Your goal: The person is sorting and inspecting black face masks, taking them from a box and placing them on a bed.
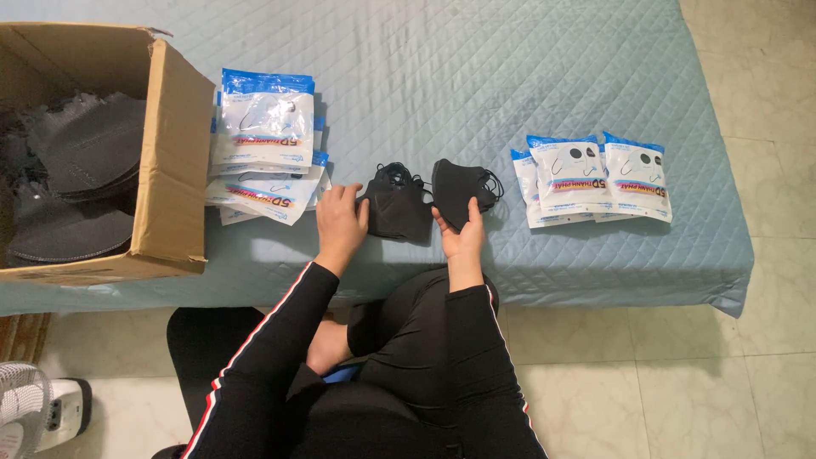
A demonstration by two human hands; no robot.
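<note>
On quilt | right hand [460, 236] grips black mask [454, 192] | left hand [341, 223] touches mask stack [396, 208]

Cardboard box [174, 161] (masks inside), blue quilt [510, 76], white fan [34, 412].

floor [748, 357]: pale tiles | mattress [510, 76]: quilted, light blue | fan [34, 412]: white, lower left
</note>
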